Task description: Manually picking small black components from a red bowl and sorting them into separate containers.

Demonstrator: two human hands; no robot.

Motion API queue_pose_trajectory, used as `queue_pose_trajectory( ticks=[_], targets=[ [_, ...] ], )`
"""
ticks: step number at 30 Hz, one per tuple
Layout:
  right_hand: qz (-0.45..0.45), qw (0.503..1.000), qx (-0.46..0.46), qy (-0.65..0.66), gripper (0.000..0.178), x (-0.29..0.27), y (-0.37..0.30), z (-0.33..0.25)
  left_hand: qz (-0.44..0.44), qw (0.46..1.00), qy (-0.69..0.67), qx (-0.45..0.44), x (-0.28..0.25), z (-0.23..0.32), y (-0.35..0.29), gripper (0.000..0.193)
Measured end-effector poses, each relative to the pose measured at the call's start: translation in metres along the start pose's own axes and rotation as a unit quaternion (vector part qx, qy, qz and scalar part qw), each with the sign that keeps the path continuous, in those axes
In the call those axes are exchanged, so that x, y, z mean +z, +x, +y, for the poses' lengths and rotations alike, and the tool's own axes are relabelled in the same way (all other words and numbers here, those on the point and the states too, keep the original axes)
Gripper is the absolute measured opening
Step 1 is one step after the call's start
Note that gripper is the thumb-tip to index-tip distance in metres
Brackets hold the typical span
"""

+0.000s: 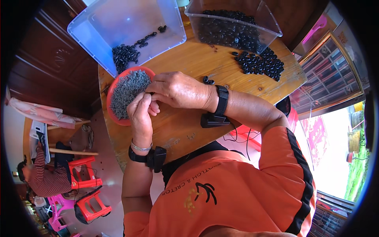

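My left hand [140,110] and my right hand [177,90] meet at the right rim of a red bowl [111,112]. The fingertips of both are pinched together, and whatever sits between them is hidden or too small to make out. Small grey screws [127,93] fill the bowl in a loose heap. Just beyond my right wrist, a few small black rounded parts [208,80] lie on the wooden table [173,130]. Many more of these glossy black parts [260,63] are spread in a cluster at the table's far right.
A translucent tub [158,47] at the back left holds a small pile of black parts. Another clear tub [272,29] at the back right holds a large heap of them. Further left are red stools [85,173] and a seated person in a striped top [51,179].
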State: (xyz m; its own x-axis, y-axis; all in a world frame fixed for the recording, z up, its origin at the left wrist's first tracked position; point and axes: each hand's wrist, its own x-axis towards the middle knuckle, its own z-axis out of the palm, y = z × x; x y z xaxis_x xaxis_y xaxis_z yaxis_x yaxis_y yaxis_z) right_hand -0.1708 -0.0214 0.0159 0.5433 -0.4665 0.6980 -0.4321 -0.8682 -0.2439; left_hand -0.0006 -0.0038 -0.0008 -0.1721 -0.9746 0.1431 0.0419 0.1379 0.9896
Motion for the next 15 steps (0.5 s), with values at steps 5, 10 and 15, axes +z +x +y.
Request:
queue_pose_trajectory(
  ticks=[5, 10, 15],
  targets=[
    [0.027, 0.997, 0.052, 0.057, 0.018, -0.010, 0.002, -0.002, -0.010, 1.000, 0.007, 0.010, -0.001, 0.001, 0.000, 0.028],
    [0.112, 0.968, -0.036, -0.223, 0.015, -0.081, 0.020, 0.044, 0.000, 0.999, 0.015, 0.031, -0.001, 0.007, -0.002, 0.026],
    [0.229, 0.891, 0.132, -0.370, 0.025, -0.169, 0.036, 0.036, -0.006, 0.997, 0.016, 0.075, 0.003, 0.012, -0.002, 0.024]
  ],
)
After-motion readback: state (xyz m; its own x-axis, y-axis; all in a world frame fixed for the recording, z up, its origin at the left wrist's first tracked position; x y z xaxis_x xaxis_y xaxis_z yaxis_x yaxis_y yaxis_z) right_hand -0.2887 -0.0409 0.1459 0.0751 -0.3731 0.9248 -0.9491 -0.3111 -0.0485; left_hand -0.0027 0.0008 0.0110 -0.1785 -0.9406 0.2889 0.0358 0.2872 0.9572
